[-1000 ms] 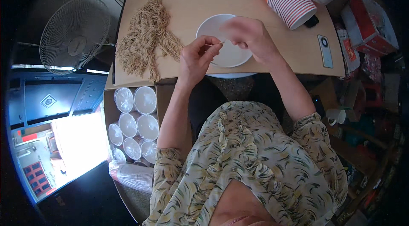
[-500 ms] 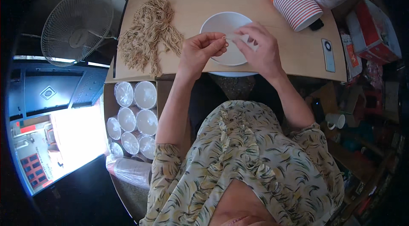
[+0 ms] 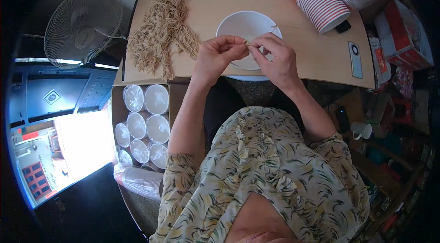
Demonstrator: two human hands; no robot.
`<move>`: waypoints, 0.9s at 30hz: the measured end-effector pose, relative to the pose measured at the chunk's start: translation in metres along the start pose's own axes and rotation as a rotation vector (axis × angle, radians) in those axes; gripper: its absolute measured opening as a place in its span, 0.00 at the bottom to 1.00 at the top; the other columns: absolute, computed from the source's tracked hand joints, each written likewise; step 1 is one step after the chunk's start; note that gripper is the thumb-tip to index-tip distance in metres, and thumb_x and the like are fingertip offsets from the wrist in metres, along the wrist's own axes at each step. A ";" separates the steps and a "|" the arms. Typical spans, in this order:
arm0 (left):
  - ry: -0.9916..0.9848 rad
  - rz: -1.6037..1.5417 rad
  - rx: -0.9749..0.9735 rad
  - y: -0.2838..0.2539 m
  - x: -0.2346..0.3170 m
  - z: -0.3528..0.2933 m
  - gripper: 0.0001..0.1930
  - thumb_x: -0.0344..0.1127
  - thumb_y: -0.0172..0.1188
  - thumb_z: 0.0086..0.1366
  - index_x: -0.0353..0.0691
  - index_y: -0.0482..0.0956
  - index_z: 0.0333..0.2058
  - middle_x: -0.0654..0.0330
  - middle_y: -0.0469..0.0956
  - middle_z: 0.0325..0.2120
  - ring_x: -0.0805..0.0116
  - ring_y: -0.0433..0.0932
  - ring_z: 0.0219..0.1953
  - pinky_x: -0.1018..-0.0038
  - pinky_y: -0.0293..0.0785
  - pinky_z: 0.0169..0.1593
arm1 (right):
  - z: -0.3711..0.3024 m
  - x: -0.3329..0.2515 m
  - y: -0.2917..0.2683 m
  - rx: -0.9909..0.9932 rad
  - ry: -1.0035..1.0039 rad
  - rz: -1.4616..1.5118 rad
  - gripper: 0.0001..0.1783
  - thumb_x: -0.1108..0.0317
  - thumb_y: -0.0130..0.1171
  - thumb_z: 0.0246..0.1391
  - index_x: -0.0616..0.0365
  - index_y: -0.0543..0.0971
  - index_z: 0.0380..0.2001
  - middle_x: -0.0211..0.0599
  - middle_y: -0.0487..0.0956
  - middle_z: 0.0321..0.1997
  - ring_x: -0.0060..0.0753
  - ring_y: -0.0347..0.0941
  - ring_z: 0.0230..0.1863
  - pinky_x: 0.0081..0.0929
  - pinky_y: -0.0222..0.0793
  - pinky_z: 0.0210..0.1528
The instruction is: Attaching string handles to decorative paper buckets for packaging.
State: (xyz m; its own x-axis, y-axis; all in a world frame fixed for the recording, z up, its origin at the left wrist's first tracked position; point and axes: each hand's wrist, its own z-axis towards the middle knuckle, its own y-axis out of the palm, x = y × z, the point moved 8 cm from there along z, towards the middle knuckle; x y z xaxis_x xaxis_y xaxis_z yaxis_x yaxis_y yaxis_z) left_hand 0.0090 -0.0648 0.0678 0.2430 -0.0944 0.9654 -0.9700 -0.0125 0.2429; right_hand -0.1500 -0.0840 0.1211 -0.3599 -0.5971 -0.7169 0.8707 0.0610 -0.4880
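My left hand [image 3: 216,57] and my right hand [image 3: 276,63] meet over the near side of a white bowl [image 3: 229,24] at the table's front edge. Both are closed in a pinch, fingertips touching, on a thin beige cord [image 3: 248,44]; most of it is hidden by the fingers. A wisp of the same beige shows by the bowl's right rim, above my right hand. To the left of my left hand lies a loose heap of beige twisted cords [image 3: 160,30], its strands reaching close to my wrist.
Stacked striped paper cups [image 3: 323,4] lie at the back right, with a phone [image 3: 354,59] nearer the right edge. Below the table's left side, a carton holds several wrapped cup stacks [image 3: 156,100]. A fan [image 3: 85,27] stands left; a white mug [image 3: 361,130] sits low right.
My right hand has moved down and left, bringing its fingertips against those of my left hand. The beige wisp by the bowl's right rim now shows.
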 end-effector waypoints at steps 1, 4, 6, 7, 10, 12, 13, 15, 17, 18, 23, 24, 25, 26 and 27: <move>0.000 0.000 0.003 -0.001 0.000 0.000 0.09 0.28 0.65 0.67 0.30 0.82 0.43 0.57 0.85 0.34 0.72 0.84 0.38 0.77 0.82 0.46 | 0.001 0.000 0.001 -0.019 0.028 0.020 0.06 0.72 0.67 0.51 0.58 0.82 0.33 0.35 0.81 0.33 0.38 0.81 0.34 0.32 0.77 0.35; -0.023 -0.006 0.003 0.000 -0.001 -0.001 0.09 0.27 0.64 0.67 0.29 0.81 0.43 0.56 0.85 0.35 0.71 0.85 0.38 0.76 0.82 0.46 | 0.000 0.000 0.002 -0.033 0.043 0.047 0.05 0.73 0.66 0.53 0.59 0.82 0.33 0.35 0.81 0.32 0.36 0.80 0.31 0.31 0.76 0.32; -0.018 0.008 0.024 0.000 0.000 -0.001 0.09 0.27 0.64 0.67 0.29 0.81 0.43 0.56 0.85 0.35 0.71 0.85 0.38 0.76 0.82 0.46 | 0.000 0.000 0.001 -0.026 0.031 0.053 0.05 0.73 0.65 0.53 0.60 0.81 0.34 0.36 0.81 0.32 0.35 0.80 0.30 0.30 0.76 0.31; -0.018 0.008 0.026 0.000 -0.001 -0.001 0.09 0.27 0.64 0.67 0.29 0.81 0.43 0.56 0.85 0.35 0.71 0.85 0.38 0.76 0.82 0.46 | 0.000 0.001 0.002 -0.036 0.036 0.062 0.04 0.73 0.65 0.54 0.60 0.81 0.34 0.36 0.82 0.31 0.34 0.80 0.29 0.29 0.75 0.31; -0.001 0.009 0.040 0.003 -0.001 -0.001 0.08 0.28 0.65 0.66 0.30 0.82 0.42 0.57 0.85 0.34 0.72 0.85 0.37 0.76 0.82 0.45 | 0.001 0.003 0.003 -0.055 0.071 0.103 0.04 0.73 0.64 0.54 0.61 0.81 0.33 0.36 0.82 0.30 0.31 0.79 0.28 0.27 0.75 0.30; 0.048 0.091 0.061 0.004 0.003 -0.003 0.08 0.27 0.65 0.66 0.30 0.83 0.41 0.58 0.85 0.34 0.74 0.84 0.37 0.78 0.81 0.45 | 0.001 0.008 0.003 -0.063 0.101 0.132 0.04 0.73 0.64 0.55 0.61 0.81 0.33 0.36 0.82 0.30 0.29 0.79 0.27 0.26 0.74 0.31; 0.048 0.091 0.060 0.005 0.003 -0.004 0.08 0.27 0.65 0.66 0.30 0.83 0.41 0.58 0.85 0.34 0.74 0.84 0.37 0.78 0.81 0.45 | -0.001 0.015 0.007 -0.093 0.165 0.181 0.05 0.73 0.64 0.55 0.62 0.81 0.33 0.35 0.82 0.29 0.25 0.78 0.27 0.25 0.74 0.31; 0.074 0.167 0.059 0.006 0.004 -0.005 0.07 0.26 0.66 0.65 0.31 0.83 0.40 0.59 0.85 0.34 0.76 0.83 0.37 0.79 0.80 0.45 | -0.001 0.022 0.008 -0.122 0.229 0.229 0.05 0.72 0.64 0.56 0.63 0.80 0.33 0.35 0.83 0.28 0.22 0.78 0.28 0.24 0.74 0.31; 0.085 0.182 0.057 0.007 0.006 -0.007 0.07 0.26 0.67 0.64 0.31 0.84 0.41 0.60 0.86 0.34 0.77 0.83 0.37 0.79 0.80 0.44 | -0.002 0.027 0.012 -0.193 0.330 0.302 0.04 0.74 0.62 0.60 0.65 0.81 0.35 0.27 0.81 0.31 0.15 0.75 0.32 0.18 0.72 0.36; 0.097 0.196 0.054 0.007 0.007 -0.007 0.08 0.26 0.67 0.63 0.31 0.84 0.41 0.60 0.86 0.33 0.77 0.83 0.37 0.79 0.80 0.44 | -0.002 0.030 0.012 -0.193 0.331 0.303 0.04 0.74 0.62 0.60 0.65 0.81 0.35 0.27 0.81 0.31 0.15 0.75 0.32 0.18 0.72 0.36; 0.106 0.196 0.033 0.006 0.007 -0.007 0.08 0.26 0.69 0.62 0.32 0.84 0.40 0.60 0.86 0.33 0.77 0.83 0.37 0.79 0.80 0.44 | 0.001 0.032 0.010 -0.213 0.367 0.333 0.08 0.71 0.63 0.59 0.67 0.82 0.33 0.31 0.83 0.28 0.16 0.75 0.30 0.22 0.73 0.34; 0.103 0.194 0.036 0.006 0.006 -0.007 0.08 0.26 0.69 0.62 0.32 0.84 0.40 0.60 0.86 0.33 0.77 0.83 0.37 0.79 0.80 0.44 | 0.001 0.030 0.011 -0.214 0.368 0.334 0.08 0.71 0.63 0.59 0.67 0.82 0.33 0.31 0.83 0.28 0.16 0.75 0.30 0.22 0.73 0.34; 0.103 0.193 0.033 0.007 0.007 -0.007 0.08 0.26 0.69 0.62 0.32 0.84 0.40 0.60 0.86 0.33 0.77 0.83 0.37 0.79 0.80 0.44 | 0.001 0.028 0.010 -0.210 0.376 0.341 0.08 0.71 0.62 0.59 0.67 0.82 0.34 0.31 0.83 0.28 0.15 0.75 0.30 0.22 0.73 0.35; 0.091 0.186 0.038 0.008 0.008 -0.007 0.08 0.26 0.68 0.63 0.32 0.84 0.40 0.60 0.85 0.33 0.77 0.83 0.36 0.79 0.80 0.44 | 0.000 0.028 0.009 -0.205 0.384 0.347 0.08 0.72 0.62 0.60 0.67 0.83 0.34 0.31 0.83 0.28 0.15 0.75 0.30 0.22 0.73 0.35; 0.079 0.179 0.043 0.009 0.008 -0.007 0.07 0.26 0.68 0.63 0.32 0.84 0.40 0.61 0.85 0.32 0.77 0.83 0.36 0.79 0.80 0.44 | 0.000 0.029 0.008 -0.203 0.384 0.346 0.08 0.72 0.62 0.60 0.67 0.83 0.34 0.31 0.83 0.28 0.15 0.75 0.30 0.22 0.73 0.35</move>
State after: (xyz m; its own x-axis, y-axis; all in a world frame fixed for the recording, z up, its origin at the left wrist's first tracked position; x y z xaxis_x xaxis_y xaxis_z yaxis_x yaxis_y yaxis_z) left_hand 0.0021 -0.0590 0.0781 0.0650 -0.0208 0.9977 -0.9969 -0.0448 0.0640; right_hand -0.1530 -0.1008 0.0968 -0.1938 -0.1823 -0.9640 0.8915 0.3775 -0.2506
